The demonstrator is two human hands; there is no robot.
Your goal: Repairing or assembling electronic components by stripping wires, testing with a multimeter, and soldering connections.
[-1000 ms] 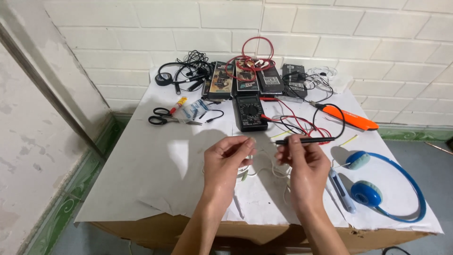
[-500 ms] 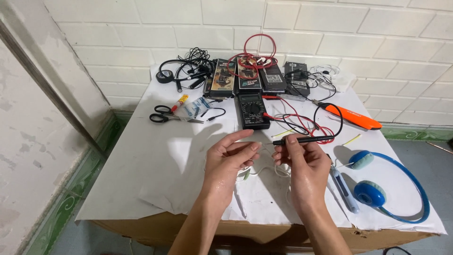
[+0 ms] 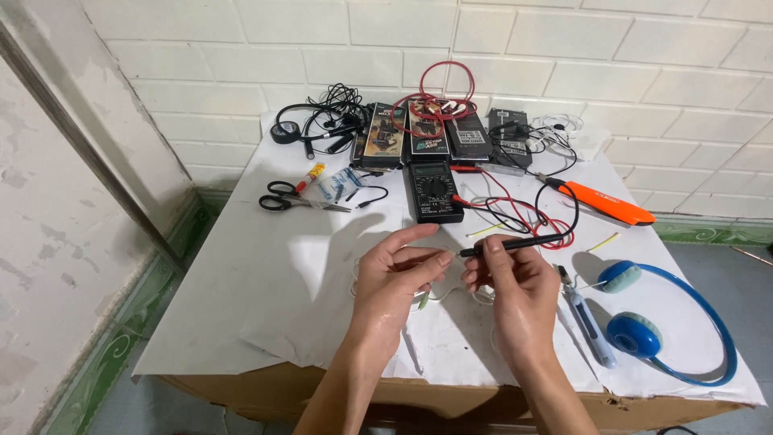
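Observation:
My right hand (image 3: 515,294) pinches a thin black test probe (image 3: 515,244), held level above the white table cover (image 3: 266,290). The probe's black lead runs back to a black multimeter (image 3: 433,192) lying just beyond my hands. My left hand (image 3: 394,282) is curled with thumb and fingertips meeting beside the probe's tip, holding a thin white wire (image 3: 451,292) that droops between both hands. What exactly sits between the left fingertips is too small to tell.
Blue headphones (image 3: 660,322) and blue-handled pliers (image 3: 586,314) lie at the right, an orange tool (image 3: 608,205) beyond them. Black scissors (image 3: 286,197) and a glue tube (image 3: 310,175) sit left. Boxes (image 3: 427,133), red wire coils (image 3: 439,89) and black cables (image 3: 318,129) line the brick wall.
Both hands stayed together over the table's middle. The view shifted slightly and the left thumb lifted a little; the probe stays level in the right hand.

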